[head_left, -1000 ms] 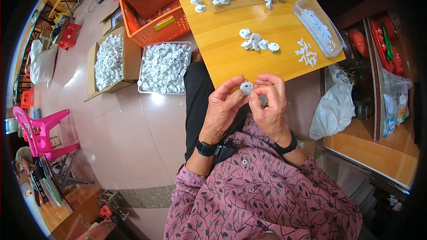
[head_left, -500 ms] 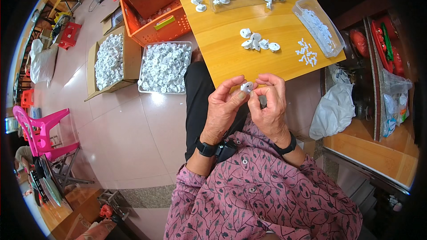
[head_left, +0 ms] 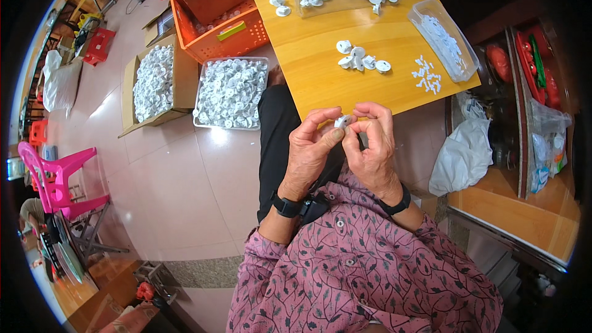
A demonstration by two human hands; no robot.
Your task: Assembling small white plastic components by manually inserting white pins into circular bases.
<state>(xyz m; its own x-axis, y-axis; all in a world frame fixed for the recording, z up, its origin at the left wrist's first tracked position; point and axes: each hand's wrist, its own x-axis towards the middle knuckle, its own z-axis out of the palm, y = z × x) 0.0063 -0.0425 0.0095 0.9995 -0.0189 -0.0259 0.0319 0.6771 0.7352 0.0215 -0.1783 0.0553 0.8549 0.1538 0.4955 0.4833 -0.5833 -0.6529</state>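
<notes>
A small white plastic part (head_left: pixel 343 121) is pinched between my two hands, just off the near edge of the yellow table (head_left: pixel 308 80). My left hand (head_left: pixel 311 143) grips it with thumb and forefinger. The thumb and forefinger of my right hand (head_left: pixel 372 143) close on its other side; whether they hold a second tiny piece is hidden. Beyond my hands lies a small group of round white plastic parts (head_left: pixel 357 60). To their right is a loose scatter of tiny white pieces (head_left: pixel 425 76), beside a clear tray (head_left: pixel 467 71) of similar tiny pieces.
A clear bin (head_left: pixel 345 8) heaped with white parts stands at the table's far side. On the floor at left are a white-rimmed tub (head_left: pixel 198 102) and a cardboard box (head_left: pixel 128 95), both full of white parts, plus an orange crate (head_left: pixel 228 43). A pink chair (head_left: pixel 61 179) stands farther left.
The white part has tilted between my fingers, so its round face shows less. Both hands stay in nearly the same place, and the view has shifted slightly.
</notes>
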